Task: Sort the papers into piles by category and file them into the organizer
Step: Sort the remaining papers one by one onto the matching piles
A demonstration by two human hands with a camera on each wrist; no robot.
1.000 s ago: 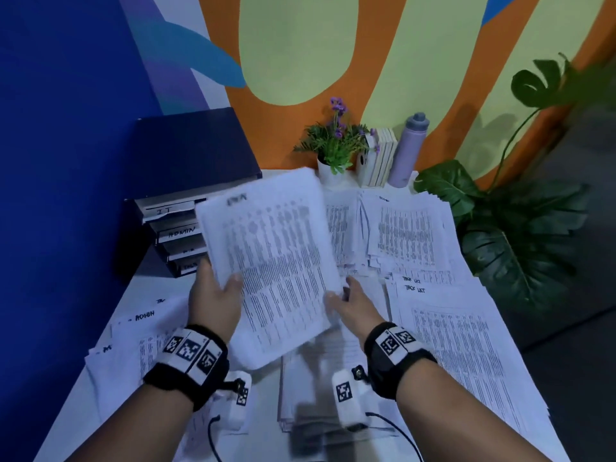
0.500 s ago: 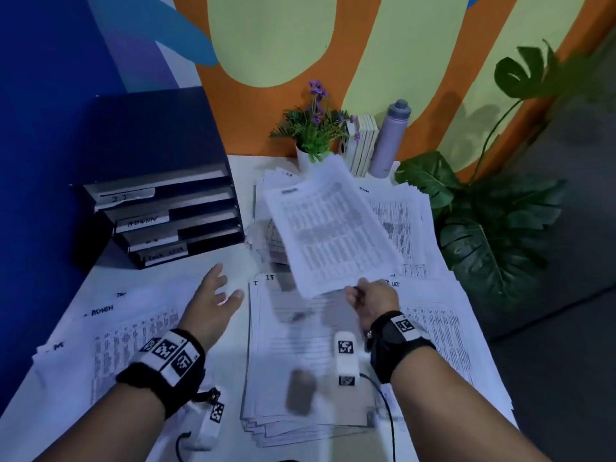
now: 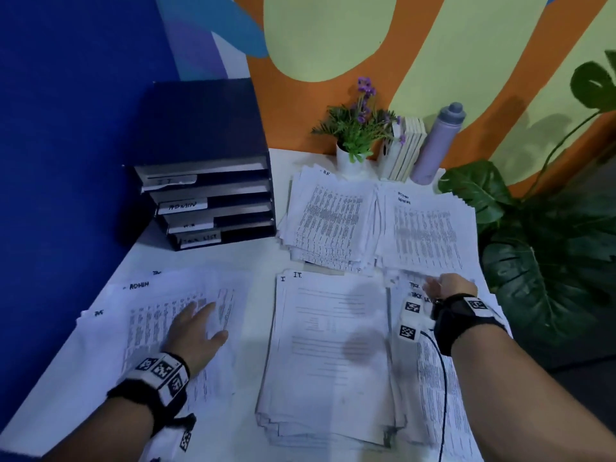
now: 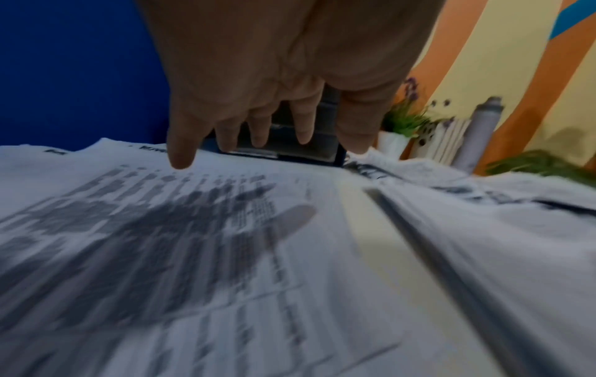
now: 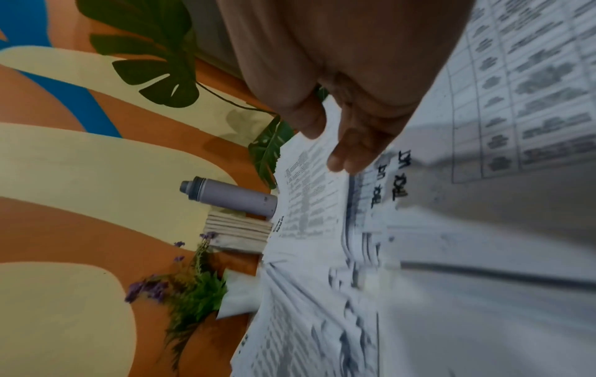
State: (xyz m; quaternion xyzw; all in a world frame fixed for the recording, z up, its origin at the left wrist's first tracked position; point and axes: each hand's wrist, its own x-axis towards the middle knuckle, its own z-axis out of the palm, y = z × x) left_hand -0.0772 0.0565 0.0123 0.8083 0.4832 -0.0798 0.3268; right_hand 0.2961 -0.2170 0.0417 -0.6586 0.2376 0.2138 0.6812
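Two hands reach over the papered tabletop (image 3: 256, 261): the left hand (image 3: 195, 335) hovers with spread fingers above the left sheets (image 3: 100, 328), and the right hand (image 3: 445, 288) pinches the near edge of a far-right pile (image 3: 426, 228). Between them lies the IT stack (image 3: 330, 355). Farther back left stands the organizer (image 3: 206, 195).

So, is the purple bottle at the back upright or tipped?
Upright. The purple bottle stands on its base beside the books, cap on top.
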